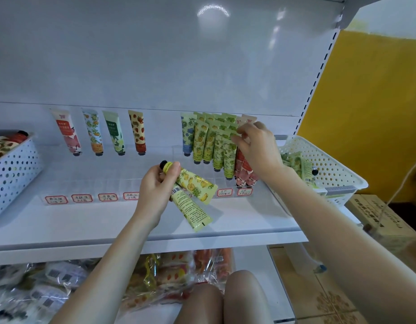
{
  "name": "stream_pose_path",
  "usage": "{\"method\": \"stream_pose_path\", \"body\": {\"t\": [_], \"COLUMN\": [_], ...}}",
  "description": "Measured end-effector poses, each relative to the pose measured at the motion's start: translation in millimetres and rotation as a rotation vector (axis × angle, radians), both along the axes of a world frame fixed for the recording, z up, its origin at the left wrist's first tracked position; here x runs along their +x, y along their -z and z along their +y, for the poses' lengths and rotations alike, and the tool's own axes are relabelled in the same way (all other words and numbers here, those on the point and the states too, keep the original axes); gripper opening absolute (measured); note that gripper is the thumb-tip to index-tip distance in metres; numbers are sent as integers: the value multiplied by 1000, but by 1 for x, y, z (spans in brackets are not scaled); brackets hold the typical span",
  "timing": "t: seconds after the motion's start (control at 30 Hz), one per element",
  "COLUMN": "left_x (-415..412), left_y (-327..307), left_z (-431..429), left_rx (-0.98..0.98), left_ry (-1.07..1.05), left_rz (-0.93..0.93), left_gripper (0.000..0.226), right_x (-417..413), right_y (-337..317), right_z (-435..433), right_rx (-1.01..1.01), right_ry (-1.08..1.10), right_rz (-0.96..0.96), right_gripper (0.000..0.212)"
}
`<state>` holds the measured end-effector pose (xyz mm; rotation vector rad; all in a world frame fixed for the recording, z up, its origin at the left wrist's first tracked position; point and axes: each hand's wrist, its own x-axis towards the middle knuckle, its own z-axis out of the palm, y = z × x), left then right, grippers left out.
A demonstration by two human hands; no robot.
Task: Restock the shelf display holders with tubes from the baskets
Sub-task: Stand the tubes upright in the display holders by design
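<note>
The left hand (155, 185) and right hand (258, 148) are both grasping. Right of the clear tiered display holder (104, 183) sits a white perforated plastic basket (331, 169). Before the holder, the left grips two yellow pineapple-print tubes (197, 185) by their caps. The right seems to pinch a green-print tube (229, 155) by its crimped top, in the holder's crowded right rows. A nudge there could topple neighbours, and the fanned pair might slip.

Two yellow pineapple-print tubes (195, 185) are held crossed. In the clear holder (122, 181), green-print tubes (228, 155) stand cap-down; others lie in the white basket (338, 169).
</note>
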<state>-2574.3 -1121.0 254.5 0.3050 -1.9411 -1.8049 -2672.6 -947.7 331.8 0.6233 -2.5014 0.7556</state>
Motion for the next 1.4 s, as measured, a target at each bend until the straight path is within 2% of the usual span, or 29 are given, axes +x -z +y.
{"method": "stream_pose_path", "body": {"t": [0.07,0.13,0.2,0.27,0.33,0.5,0.57,0.67,0.83,0.93,1.07,1.17,1.27,1.4], "left_x": [-1,-1,0,2,4,8,11,19,29,31,29,29,30,26], "left_y": [-1,-3,-5,-6,-7,-3,-1,3,4,5,10,17,24,28], "left_z": [1,4,7,8,9,5,-1,-6,-17,-23,-24,-26,-24,-22], "left_rx": [-1,-17,-19,-24,-39,-66,-19,217,763,900,873,901,682,374], "left_ry": [-20,-58,-118,-163,-163,-118,-80,15,56,33,47,75,84,51], "left_rz": [13,30,61,66,56,-71,-163,-271,-294,-296,-268,-166,-156,-145], "left_gripper": [35,34,26,23,23,37,35,29,31,30,31,13,12,20], "right_x": [10,24,36,44,44,34,29,16,-5,-15,-26,-29,-29,-32], "right_y": [0,1,8,18,26,11,1,-9,-18,-17,-11,-9,-10,-12], "right_z": [0,0,-1,-1,-1,0,-1,-8,-27,-36,-46,-51,-55,-59], "right_rx": [-116,-165,-99,-66,-160,-440,-470,-432,-258,-135,43,143,222,298], "right_ry": [-71,-189,-314,-408,-443,-377,-326,-237,-143,-102,-39,8,27,79], "right_rz": [-46,-250,-488,-652,-701,-595,-520,-367,-211,-167,-174,-187,-179,-194], "right_gripper": [24,29,32,20,11,8,11,20,24,23,26,35,20,38]}}
